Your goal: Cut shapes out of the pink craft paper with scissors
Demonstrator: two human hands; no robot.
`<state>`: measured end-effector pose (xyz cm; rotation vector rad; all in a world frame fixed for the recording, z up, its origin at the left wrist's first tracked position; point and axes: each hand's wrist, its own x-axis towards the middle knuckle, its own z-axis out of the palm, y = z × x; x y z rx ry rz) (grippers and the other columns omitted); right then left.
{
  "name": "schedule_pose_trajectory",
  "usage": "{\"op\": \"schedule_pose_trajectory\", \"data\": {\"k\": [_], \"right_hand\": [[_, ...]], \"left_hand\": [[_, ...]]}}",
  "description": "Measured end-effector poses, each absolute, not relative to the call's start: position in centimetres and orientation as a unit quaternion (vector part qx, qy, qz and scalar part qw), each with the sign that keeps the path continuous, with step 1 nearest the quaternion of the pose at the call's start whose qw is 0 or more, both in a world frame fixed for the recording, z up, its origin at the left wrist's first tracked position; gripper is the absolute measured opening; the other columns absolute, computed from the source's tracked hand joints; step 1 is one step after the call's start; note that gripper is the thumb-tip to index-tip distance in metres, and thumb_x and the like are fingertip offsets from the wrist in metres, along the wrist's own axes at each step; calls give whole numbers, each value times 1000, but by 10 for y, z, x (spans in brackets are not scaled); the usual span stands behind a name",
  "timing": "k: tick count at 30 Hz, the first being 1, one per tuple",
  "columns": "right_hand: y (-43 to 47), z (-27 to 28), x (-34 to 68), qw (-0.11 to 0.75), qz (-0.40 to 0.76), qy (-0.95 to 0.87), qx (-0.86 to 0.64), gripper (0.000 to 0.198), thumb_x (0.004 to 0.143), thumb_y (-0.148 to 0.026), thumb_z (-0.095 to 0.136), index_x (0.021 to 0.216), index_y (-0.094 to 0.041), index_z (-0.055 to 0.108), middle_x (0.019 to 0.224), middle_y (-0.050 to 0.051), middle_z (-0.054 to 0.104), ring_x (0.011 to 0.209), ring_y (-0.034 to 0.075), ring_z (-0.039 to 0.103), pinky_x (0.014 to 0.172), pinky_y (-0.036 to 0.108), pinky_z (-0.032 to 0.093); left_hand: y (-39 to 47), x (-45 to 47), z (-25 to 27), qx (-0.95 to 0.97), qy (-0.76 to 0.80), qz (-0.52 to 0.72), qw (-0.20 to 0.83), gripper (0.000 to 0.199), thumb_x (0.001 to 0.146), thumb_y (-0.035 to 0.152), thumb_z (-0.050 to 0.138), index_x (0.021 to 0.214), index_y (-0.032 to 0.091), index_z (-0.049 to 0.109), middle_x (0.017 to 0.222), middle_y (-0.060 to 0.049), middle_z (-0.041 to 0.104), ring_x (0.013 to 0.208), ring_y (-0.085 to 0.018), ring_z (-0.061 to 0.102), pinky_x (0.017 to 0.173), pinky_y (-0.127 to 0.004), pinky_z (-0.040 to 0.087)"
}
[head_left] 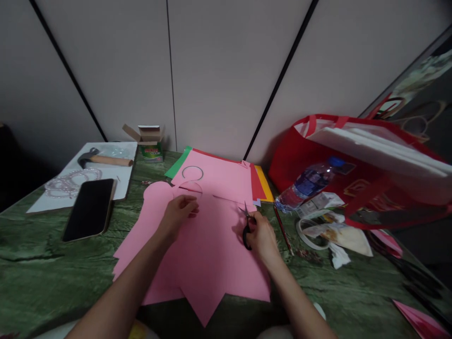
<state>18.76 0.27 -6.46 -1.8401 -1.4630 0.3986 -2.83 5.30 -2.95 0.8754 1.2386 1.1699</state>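
A large pink paper sheet (205, 254) with cut, pointed lower edges lies in the middle of the table, overlapping other pink paper. My left hand (180, 214) is over its upper left part, fingers curled together at the paper beside a curved cut edge. What exactly sits between those fingertips is partly hidden. On the right side of the sheet, my right hand (263, 235) grips small scissors (246, 226) by their black handles. The blades are slightly apart, pointing away from me above the paper.
Behind lie stacked coloured sheets (226, 174) with a thin ring (192, 173). At left are a phone (90, 207), a hammer (106, 159) and a small box (151, 148). A pencil (283, 230), bottle (307, 183), tape roll (310, 235) and red bag (289, 155) stand right.
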Motion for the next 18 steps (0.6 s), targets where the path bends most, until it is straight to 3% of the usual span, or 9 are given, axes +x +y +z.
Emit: {"op": "schedule_pose_trajectory", "data": {"k": [3,9,18], "right_hand": [[2,-65,186,334,137,-576,-733,22,60,-18,63,81,-17,61,68,2,51,61,19,49,57,28,34],[2,-64,184,314,147,-586,-732,22,54,-17,64,76,-19,58,61,0,53,55,17,48,52,26,33],[4,-60,188,414,174,-565,-692,4,61,-19,54,65,-20,53,49,-5,47,44,14,44,46,25,32]], "left_hand": [[59,-32,-35,327,543,541,553,19,60,20,66,77,13,61,64,-2,61,59,-14,61,65,-32,49],[57,-28,-36,346,536,514,573,24,56,20,69,78,11,64,68,-4,64,66,-16,62,68,-32,50],[50,-29,-31,406,565,439,569,22,53,21,69,73,13,64,61,-1,59,49,-12,54,50,-29,47]]}}
